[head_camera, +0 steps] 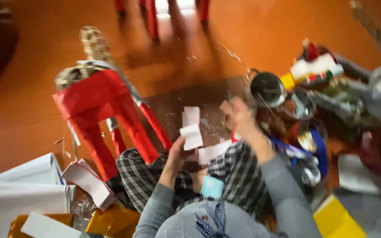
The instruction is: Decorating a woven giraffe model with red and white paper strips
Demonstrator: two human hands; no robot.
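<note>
Grey-sleeved arms reach over plaid-trousered knees (239, 167); left hand (177, 152) pinches a small white paper slip (192, 135); right hand (239, 115), blurred, grip unclear, just right of it; red paper-wrapped figure (100, 114) stands left.

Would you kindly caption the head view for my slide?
Seated on an orange floor, left hand holds white paper strips beside a red-papered figure.
</note>
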